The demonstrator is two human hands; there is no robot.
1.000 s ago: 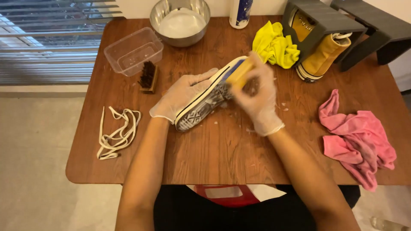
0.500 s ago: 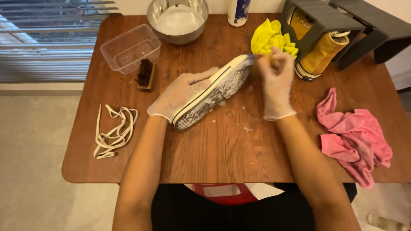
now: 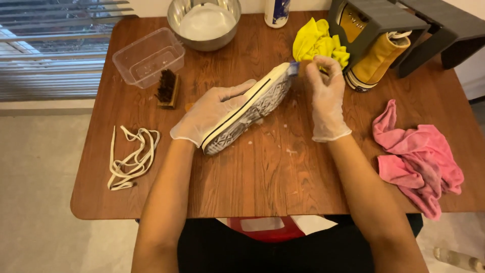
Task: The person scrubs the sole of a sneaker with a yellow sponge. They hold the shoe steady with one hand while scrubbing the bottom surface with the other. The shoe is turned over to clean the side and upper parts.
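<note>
My left hand [image 3: 209, 111], in a clear glove, grips a white sneaker [image 3: 247, 114] by its side and holds it tilted, with the patterned sole facing me. The toe points to the far right. My right hand [image 3: 326, 101], also gloved, is just past the toe. Its fingertips pinch the edge of a crumpled yellow cloth [image 3: 316, 43] lying on the wooden table [image 3: 242, 187]. A small blue bit shows at the sneaker's toe; I cannot tell what it is.
A wooden brush [image 3: 167, 88], a clear plastic tub [image 3: 147, 56] and a metal bowl of white stuff [image 3: 204, 23] stand at the back left. White laces [image 3: 129, 156] lie at the left. A pink cloth [image 3: 417, 156] lies at the right. A yellow shoe [image 3: 376, 58] leans in a dark rack [image 3: 389, 20].
My right hand has left the sneaker's side and moved up and to the right, onto the yellow cloth. The left hand has turned the sneaker so more of the sole shows.
</note>
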